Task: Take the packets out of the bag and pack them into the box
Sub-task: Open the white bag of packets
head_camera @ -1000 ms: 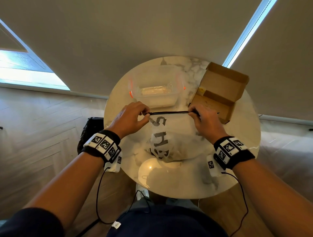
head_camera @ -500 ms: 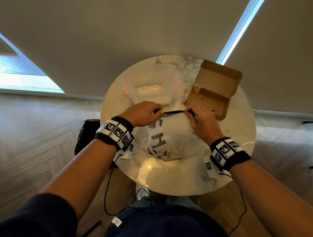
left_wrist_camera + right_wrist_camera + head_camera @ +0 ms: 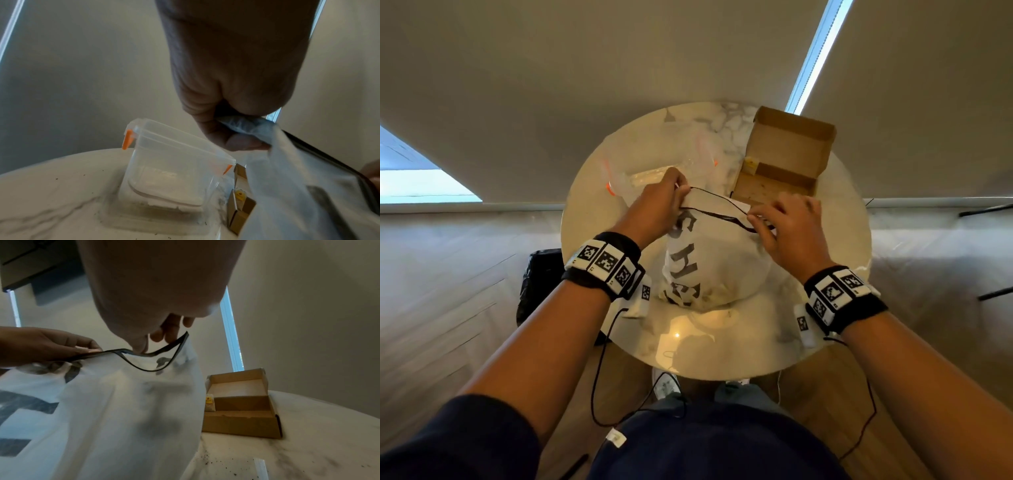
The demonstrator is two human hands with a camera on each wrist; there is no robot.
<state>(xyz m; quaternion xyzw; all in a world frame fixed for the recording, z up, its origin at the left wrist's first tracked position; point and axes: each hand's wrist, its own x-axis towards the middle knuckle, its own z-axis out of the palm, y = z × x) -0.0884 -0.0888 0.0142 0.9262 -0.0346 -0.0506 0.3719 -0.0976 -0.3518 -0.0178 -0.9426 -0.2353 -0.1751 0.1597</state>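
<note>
We are pinching the bag (image 3: pixel 719 260) mouth: left hand (image 3: pixel 654 209) gripping its left end, right hand (image 3: pixel 787 226) its right; the box (image 3: pixel 784 164) is lying just beyond our right.

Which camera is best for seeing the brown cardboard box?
The right wrist view: the cardboard box sits unblocked, lid up, a small yellow-labelled packet at its left end. The head view shows the box from above, the right hand just in front. The left wrist view catches only a corner behind the white bag.
</note>
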